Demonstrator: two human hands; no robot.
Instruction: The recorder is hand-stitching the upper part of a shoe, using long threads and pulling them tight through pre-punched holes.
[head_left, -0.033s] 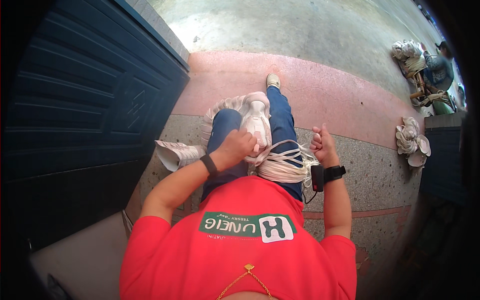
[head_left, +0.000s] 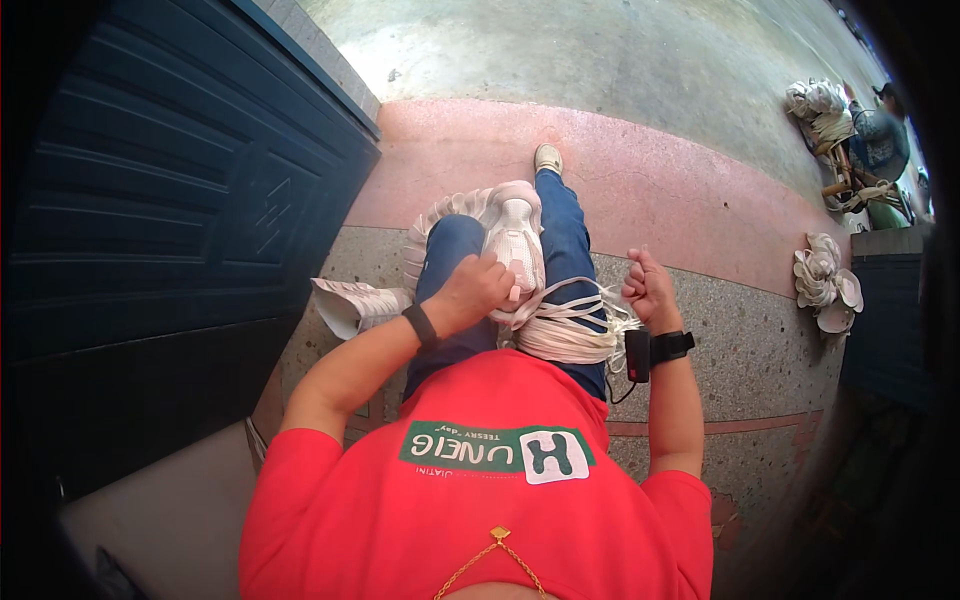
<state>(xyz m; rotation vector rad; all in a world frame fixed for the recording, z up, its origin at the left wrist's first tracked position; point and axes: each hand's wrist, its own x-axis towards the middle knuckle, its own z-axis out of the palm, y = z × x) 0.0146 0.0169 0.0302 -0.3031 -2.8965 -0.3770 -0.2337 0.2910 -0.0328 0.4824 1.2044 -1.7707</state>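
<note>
Pale-pink shoe upper (head_left: 516,245) pinned on the lap by the left hand (head_left: 478,290), while the right hand (head_left: 648,290), fisted apart, tensions white cord (head_left: 570,318).

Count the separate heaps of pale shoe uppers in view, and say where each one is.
3, maybe more hidden. One pile lies on the lap under the left hand; the right hand pulls a strand. One heap sits at the right wall, another far right near a second person.

Red T-shirt (head_left: 480,500), blue jeans (head_left: 560,230), 2 black wristbands (head_left: 420,325), gold necklace (head_left: 495,560)
</note>
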